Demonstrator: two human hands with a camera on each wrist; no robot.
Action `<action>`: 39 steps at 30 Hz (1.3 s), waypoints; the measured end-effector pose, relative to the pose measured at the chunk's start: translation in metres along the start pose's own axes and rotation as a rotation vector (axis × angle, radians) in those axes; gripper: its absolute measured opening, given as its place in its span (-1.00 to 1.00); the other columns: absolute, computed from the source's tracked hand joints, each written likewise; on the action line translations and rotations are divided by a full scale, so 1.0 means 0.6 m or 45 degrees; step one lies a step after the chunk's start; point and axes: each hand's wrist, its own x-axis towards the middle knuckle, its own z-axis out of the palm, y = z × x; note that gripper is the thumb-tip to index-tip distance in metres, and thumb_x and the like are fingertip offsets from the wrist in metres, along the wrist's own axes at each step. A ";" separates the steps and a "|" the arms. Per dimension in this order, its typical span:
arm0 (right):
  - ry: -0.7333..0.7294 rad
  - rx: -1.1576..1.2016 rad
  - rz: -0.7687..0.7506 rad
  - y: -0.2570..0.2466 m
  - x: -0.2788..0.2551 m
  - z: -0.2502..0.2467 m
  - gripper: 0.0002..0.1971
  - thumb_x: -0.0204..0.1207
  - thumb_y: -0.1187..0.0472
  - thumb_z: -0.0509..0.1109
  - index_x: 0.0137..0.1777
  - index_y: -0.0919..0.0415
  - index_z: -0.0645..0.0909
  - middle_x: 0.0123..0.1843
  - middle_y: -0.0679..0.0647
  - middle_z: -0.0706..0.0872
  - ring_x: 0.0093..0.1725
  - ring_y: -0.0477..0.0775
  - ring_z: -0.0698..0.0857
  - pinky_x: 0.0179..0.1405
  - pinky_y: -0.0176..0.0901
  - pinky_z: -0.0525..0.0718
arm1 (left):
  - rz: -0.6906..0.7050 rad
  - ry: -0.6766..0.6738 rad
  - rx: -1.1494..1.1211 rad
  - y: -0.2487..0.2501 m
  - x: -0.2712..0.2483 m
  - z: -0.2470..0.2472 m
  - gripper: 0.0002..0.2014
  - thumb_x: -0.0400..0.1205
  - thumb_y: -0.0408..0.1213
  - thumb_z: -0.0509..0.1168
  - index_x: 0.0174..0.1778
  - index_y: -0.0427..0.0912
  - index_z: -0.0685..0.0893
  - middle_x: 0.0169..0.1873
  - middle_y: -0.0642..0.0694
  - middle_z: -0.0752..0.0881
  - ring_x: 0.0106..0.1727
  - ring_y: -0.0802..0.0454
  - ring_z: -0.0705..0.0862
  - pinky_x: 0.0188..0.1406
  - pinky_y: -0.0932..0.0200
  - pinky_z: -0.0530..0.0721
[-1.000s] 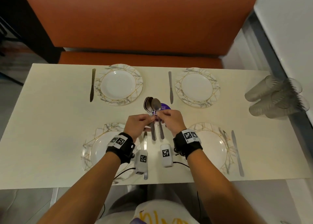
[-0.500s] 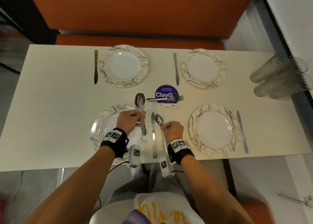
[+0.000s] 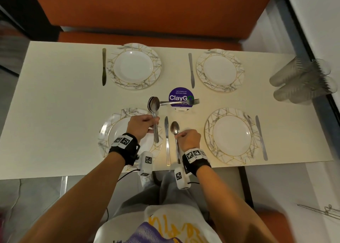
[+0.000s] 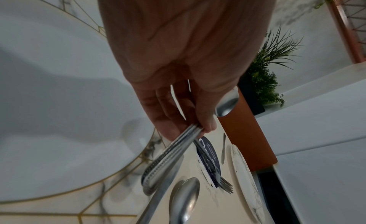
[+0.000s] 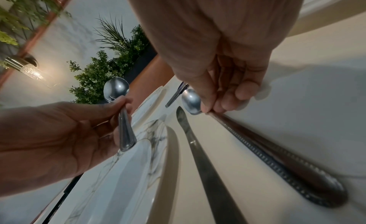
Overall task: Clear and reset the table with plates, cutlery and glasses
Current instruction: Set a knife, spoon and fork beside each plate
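My left hand (image 3: pixel 142 126) grips a bundle of spoons (image 3: pixel 154 105) by their handles, held above the near left plate (image 3: pixel 110 132). In the left wrist view the bundle of spoons (image 4: pixel 170 155) passes between thumb and fingers. My right hand (image 3: pixel 187 139) pinches a single spoon (image 3: pixel 174 128) at its neck; that spoon lies along the table just right of a knife (image 3: pixel 167 141). The right wrist view shows the single spoon (image 5: pixel 267 150) flat on the table beside the knife (image 5: pixel 202 158), fingertips (image 5: pixel 215 108) on its neck. Forks (image 3: pixel 181 102) lie stacked on a purple sticker (image 3: pixel 179 96).
Three more plates (image 3: pixel 135 66) (image 3: pixel 219 71) (image 3: pixel 231 136) each have a knife (image 3: pixel 104 66) (image 3: pixel 191 70) (image 3: pixel 261 138) beside them. Clear tumblers (image 3: pixel 301 81) lie stacked at the right end. An orange bench (image 3: pixel 147 13) runs behind the table (image 3: pixel 55 105).
Both hands drew apart and back from the table's centre. The right hand took one spoon from the bundle and lowered it beside the near knife; the left kept the others.
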 end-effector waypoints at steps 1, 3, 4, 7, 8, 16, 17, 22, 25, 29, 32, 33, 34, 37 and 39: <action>-0.003 0.006 0.004 0.001 0.000 0.000 -0.94 0.47 0.23 0.63 -0.18 0.21 0.89 -0.16 0.04 0.87 -0.24 -0.12 0.70 -0.11 -0.40 0.54 | 0.001 0.002 0.011 0.000 0.000 0.000 -0.81 0.62 -0.27 0.55 0.08 -0.30 0.87 -0.09 -0.23 0.90 -0.07 -0.07 0.87 -0.06 0.09 0.86; -0.007 0.009 0.013 0.000 0.000 0.000 -0.94 0.47 0.23 0.63 -0.19 0.21 0.89 -0.18 0.03 0.86 -0.25 -0.11 0.70 -0.15 -0.43 0.54 | 0.003 0.007 0.023 0.001 -0.002 0.001 -0.81 0.61 -0.27 0.56 0.07 -0.30 0.87 -0.09 -0.23 0.90 -0.06 -0.09 0.87 -0.09 0.12 0.86; -0.007 0.007 0.010 0.001 0.000 -0.001 -0.93 0.47 0.24 0.62 -0.20 0.22 0.88 -0.18 0.03 0.85 -0.26 -0.12 0.69 -0.21 -0.49 0.52 | 0.005 0.004 0.030 0.002 -0.003 0.002 -0.80 0.61 -0.27 0.56 0.07 -0.30 0.87 -0.09 -0.23 0.90 -0.05 -0.10 0.87 -0.11 0.13 0.86; 0.053 0.034 -0.014 0.002 0.000 -0.011 -0.87 0.55 0.27 0.51 -0.20 0.27 0.82 -0.27 0.03 0.77 -0.38 -0.19 0.61 -0.52 -0.63 0.38 | 0.008 -0.016 0.064 0.006 -0.004 0.007 -0.82 0.61 -0.25 0.56 0.04 -0.27 0.88 -0.10 -0.22 0.90 -0.01 -0.16 0.88 -0.09 0.10 0.87; 0.080 0.059 -0.024 0.001 0.000 -0.016 -0.84 0.59 0.26 0.48 -0.19 0.28 0.80 -0.30 0.03 0.75 -0.40 -0.16 0.61 -0.57 -0.60 0.37 | 0.010 -0.024 0.078 0.008 -0.004 0.009 -0.83 0.61 -0.24 0.57 0.02 -0.26 0.88 -0.11 -0.21 0.90 0.00 -0.18 0.88 -0.05 0.05 0.87; 0.026 0.307 -0.295 -0.044 0.008 -0.079 -0.81 0.64 0.07 0.43 0.02 0.16 0.79 -0.10 -0.03 0.81 -0.12 -0.14 0.72 -0.09 -0.44 0.56 | 0.122 -0.170 0.228 0.039 -0.010 0.059 -0.81 0.59 -0.20 0.58 -0.02 -0.25 0.90 -0.18 -0.20 0.90 -0.16 -0.06 0.85 -0.21 0.21 0.80; 0.006 0.329 -0.324 -0.049 0.009 -0.089 -0.80 0.63 0.06 0.44 0.07 0.15 0.80 -0.06 -0.04 0.83 -0.08 -0.15 0.74 -0.05 -0.42 0.59 | 0.142 -0.197 0.253 0.042 -0.011 0.069 -0.82 0.57 -0.18 0.59 -0.07 -0.24 0.91 -0.20 -0.21 0.89 -0.19 -0.07 0.84 -0.19 0.16 0.82; 0.037 0.359 -0.358 -0.050 0.027 -0.143 -0.82 0.58 0.11 0.51 0.04 0.18 0.84 -0.08 0.00 0.86 -0.13 -0.16 0.75 -0.07 -0.37 0.62 | 0.208 -0.251 0.390 0.062 -0.009 0.131 -0.88 0.51 -0.11 0.63 -0.25 -0.06 0.92 -0.29 -0.16 0.87 -0.23 -0.20 0.83 -0.06 -0.08 0.87; 0.038 0.386 -0.318 -0.025 0.049 -0.185 -0.82 0.56 0.08 0.52 0.01 0.17 0.85 -0.13 -0.03 0.86 -0.16 -0.19 0.76 -0.11 -0.39 0.62 | 0.239 -0.283 0.439 0.082 -0.008 0.190 -0.90 0.53 -0.21 0.61 -0.29 -0.07 0.90 -0.37 -0.06 0.85 -0.32 0.04 0.79 -0.25 0.13 0.81; 0.055 0.394 -0.318 0.018 0.078 -0.256 -0.89 0.51 0.13 0.58 -0.06 0.15 0.84 -0.22 -0.12 0.81 -0.22 -0.28 0.72 -0.21 -0.56 0.55 | 0.263 -0.344 0.461 0.100 -0.001 0.278 -0.96 0.56 -0.33 0.57 -0.18 -0.21 0.91 -0.31 -0.15 0.86 -0.24 0.00 0.82 -0.29 0.20 0.79; 0.084 0.445 -0.264 0.053 0.101 -0.311 -0.95 0.49 0.18 0.58 -0.11 0.13 0.83 -0.24 -0.08 0.81 -0.25 -0.13 0.74 -0.11 -0.29 0.67 | 0.237 -0.375 0.408 0.102 0.000 0.348 -0.94 0.56 -0.32 0.59 -0.18 -0.23 0.91 -0.32 -0.14 0.86 -0.25 0.03 0.82 -0.24 0.11 0.85; 0.092 0.452 -0.246 0.070 0.113 -0.335 -0.96 0.50 0.17 0.58 -0.13 0.11 0.82 -0.26 -0.09 0.80 -0.27 -0.11 0.72 -0.08 -0.23 0.69 | 0.229 -0.383 0.380 0.103 0.000 0.380 -0.92 0.57 -0.31 0.59 -0.16 -0.26 0.91 -0.31 -0.14 0.87 -0.26 0.04 0.82 -0.24 0.10 0.85; 0.094 0.447 -0.236 0.084 0.121 -0.355 -0.96 0.51 0.15 0.57 -0.15 0.08 0.81 -0.27 -0.10 0.79 -0.26 -0.09 0.72 -0.05 -0.18 0.71 | 0.219 -0.381 0.350 0.102 -0.001 0.404 -0.88 0.58 -0.29 0.58 -0.13 -0.29 0.90 -0.28 -0.15 0.88 -0.25 0.06 0.82 -0.24 0.11 0.85; 0.107 0.406 -0.215 0.133 0.156 -0.419 -0.93 0.55 0.11 0.54 -0.10 0.08 0.81 -0.21 -0.07 0.81 -0.14 0.03 0.78 0.08 -0.05 0.75 | 0.179 -0.359 0.304 0.097 0.002 0.466 -0.80 0.63 -0.21 0.55 -0.06 -0.31 0.89 -0.21 -0.18 0.90 -0.19 0.03 0.86 -0.23 0.14 0.82; 0.119 0.394 -0.176 0.169 0.178 -0.460 -0.88 0.55 0.10 0.54 -0.04 0.14 0.83 -0.15 0.00 0.84 -0.08 0.08 0.81 0.13 -0.01 0.76 | 0.151 -0.334 0.252 0.091 0.003 0.498 -0.79 0.65 -0.23 0.53 -0.02 -0.35 0.87 -0.21 -0.22 0.88 -0.17 -0.07 0.86 -0.17 0.07 0.85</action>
